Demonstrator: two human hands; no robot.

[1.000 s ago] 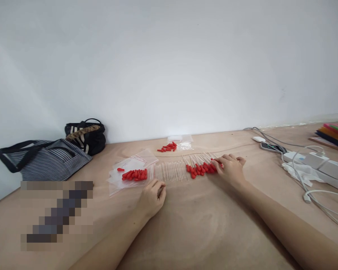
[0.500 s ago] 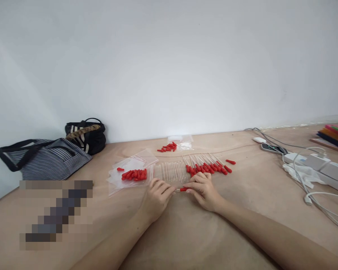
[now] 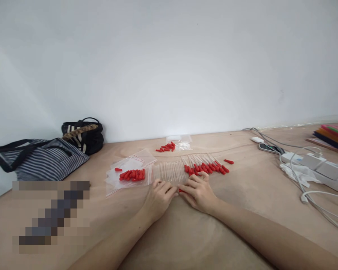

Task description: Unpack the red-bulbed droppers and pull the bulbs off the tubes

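Observation:
My right hand (image 3: 201, 194) pinches a red rubber bulb (image 3: 180, 190), mostly covered by the fingers. Close against it, the fingers of my left hand (image 3: 160, 197) are closed on a thin glass tube, almost wholly hidden now. Just beyond the hands lies a row of clear glass dropper tubes (image 3: 169, 171). To its right are several droppers with red bulbs (image 3: 207, 167), their tubes pointing away from me. Loose red bulbs (image 3: 133, 174) rest in a pile on clear zip bags (image 3: 114, 188) left of the tubes.
Farther back are more red bulbs (image 3: 166, 147) and a small bag of tubes (image 3: 184, 145). A striped bag (image 3: 49, 159) and a black bag (image 3: 94, 138) stand at left. Right are a power strip (image 3: 332, 172), cables, a phone (image 3: 270, 148) and coloured sheets (image 3: 332, 138).
My hands have come closer together; the bulb and the tube end between them are now mostly covered by fingers. The whole view has shifted slightly.

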